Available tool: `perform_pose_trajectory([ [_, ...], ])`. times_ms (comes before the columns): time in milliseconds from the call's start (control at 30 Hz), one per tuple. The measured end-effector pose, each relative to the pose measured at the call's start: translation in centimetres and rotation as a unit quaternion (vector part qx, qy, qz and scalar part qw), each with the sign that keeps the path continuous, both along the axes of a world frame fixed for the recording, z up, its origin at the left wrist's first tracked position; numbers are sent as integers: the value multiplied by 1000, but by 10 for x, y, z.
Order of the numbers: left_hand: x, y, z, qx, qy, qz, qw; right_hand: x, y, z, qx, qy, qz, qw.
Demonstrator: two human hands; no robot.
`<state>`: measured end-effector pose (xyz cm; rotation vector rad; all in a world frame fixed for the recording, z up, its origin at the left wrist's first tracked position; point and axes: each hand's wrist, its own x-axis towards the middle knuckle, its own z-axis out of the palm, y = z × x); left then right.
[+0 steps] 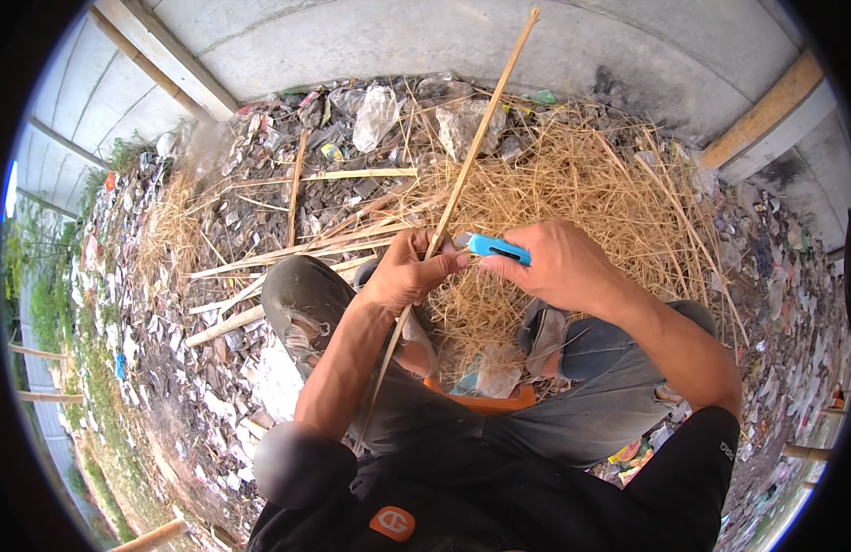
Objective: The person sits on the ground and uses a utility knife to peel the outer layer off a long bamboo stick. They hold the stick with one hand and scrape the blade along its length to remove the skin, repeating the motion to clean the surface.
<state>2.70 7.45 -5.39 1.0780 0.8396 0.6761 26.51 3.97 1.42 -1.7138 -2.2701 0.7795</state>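
My left hand (414, 267) is closed around a long thin bamboo strip (485, 120), which slants from my lap up toward the grey wall. In my right hand (563, 265) is a blue utility knife (499, 248), gripped with its tip pointing left. The knife's blade end lies close to the strip, just beside my left fingertips; whether it touches cannot be made out. Below both hands, a pile of straw-coloured shavings (572, 184) covers the ground between and beyond my feet.
Several cut bamboo strips (333, 244) lie across the litter to the left. A concrete wall (425, 41) closes off the far side, with a bamboo post (761, 110) leaning at right. Something orange (499, 401) sits beneath my legs. Scattered rubbish (177, 368) spreads over the ground.
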Motion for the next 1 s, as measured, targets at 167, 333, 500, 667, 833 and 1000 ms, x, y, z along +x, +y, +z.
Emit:
perform_pose_trajectory([
  [167, -28, 8, -20, -25, -59, 76, 995, 43, 13, 16, -18, 9, -72, 997],
  [333, -10, 7, -23, 86, 120, 75, 986, 35, 7, 16, -4, 24, -15, 1000],
  [500, 6, -8, -12, 121, 42, 31, 991, 29, 7, 0, 68, 33, -15, 997],
  [667, 9, -9, -9, 59, -30, -29, 997, 19, 5, -7, 52, 24, -33, 998],
  [833, 12, -14, -27, 39, -44, -39, 997, 6, 2, -8, 15, 35, -8, 999],
  [1000, 24, -22, -27, 186, 92, -1, 978, -3, 1, -29, 20, -14, 30, 999],
])
